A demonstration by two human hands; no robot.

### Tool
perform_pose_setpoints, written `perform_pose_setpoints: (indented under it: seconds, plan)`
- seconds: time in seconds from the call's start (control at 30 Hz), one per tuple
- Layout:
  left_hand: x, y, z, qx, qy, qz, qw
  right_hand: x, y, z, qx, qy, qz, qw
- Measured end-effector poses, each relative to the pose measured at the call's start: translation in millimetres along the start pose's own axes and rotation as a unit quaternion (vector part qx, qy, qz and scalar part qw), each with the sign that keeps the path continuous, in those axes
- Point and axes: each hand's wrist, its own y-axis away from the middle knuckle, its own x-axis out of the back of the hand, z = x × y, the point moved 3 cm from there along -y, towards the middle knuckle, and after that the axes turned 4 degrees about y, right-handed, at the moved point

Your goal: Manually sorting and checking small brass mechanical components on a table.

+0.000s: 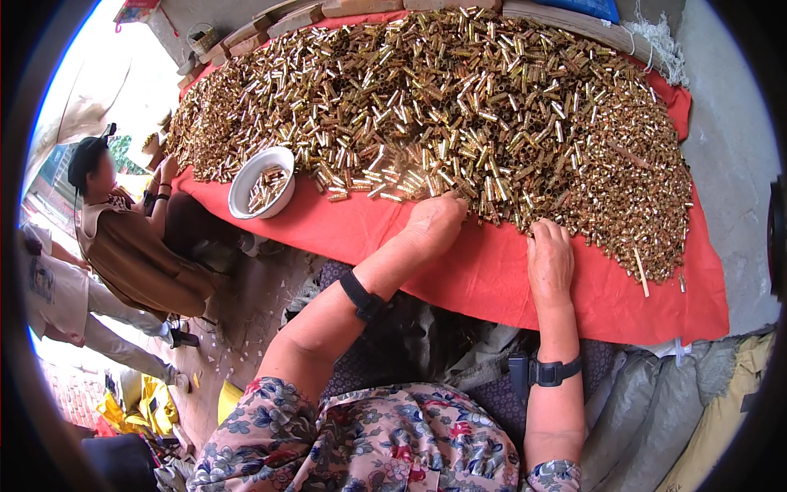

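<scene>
A broad heap of small brass-coloured metal tubes (pixel 426 98) covers the far part of a red cloth (pixel 352 221). My left hand (pixel 438 220) is at the heap's near edge, its fingers curled in and touching the tubes. What those fingers hold is hidden behind the hand. A short way to the right, my right hand (pixel 550 256) also meets the near edge, fingers bent and drawn together, with their tips hidden among the pieces. Left of my left hand stands a white bowl (pixel 239 193) with several of the tubes inside.
Shorter brass pieces (pixel 631 180) gather at the heap's right end, near a thin pale stick (pixel 640 272). Bricks (pixel 295 20) and a wooden beam (pixel 574 31) border the back. A seated person (pixel 131 238) works at the left end; another person (pixel 65 287) stands behind.
</scene>
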Motion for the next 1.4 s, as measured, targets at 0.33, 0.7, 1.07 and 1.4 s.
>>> perform_pose_setpoints:
  seconds: [0.33, 0.7, 1.07, 1.4]
  plan:
    - [15.9, 20.4, -7.2, -0.047, 0.028, 0.009, 0.998, 1.0, 3.0, -1.3, 0.023, 0.009, 0.034, 0.999]
    - [7.8, 49.7, -2.7, -0.020, 0.279, 0.009, 0.960, 4.2, 9.7, -10.1, 0.021, 0.067, -0.007, 0.998]
    - [8.8, 61.8, 4.2, -0.037, 0.235, 0.036, 0.971, 9.2, 19.4, -22.9, -0.060, -0.347, -0.018, 0.936]
    - [9.9, 71.0, 18.6, 0.038, 0.517, -0.037, 0.854, 5.0, 37.0, -57.3, -0.201, -0.668, -0.107, 0.708]
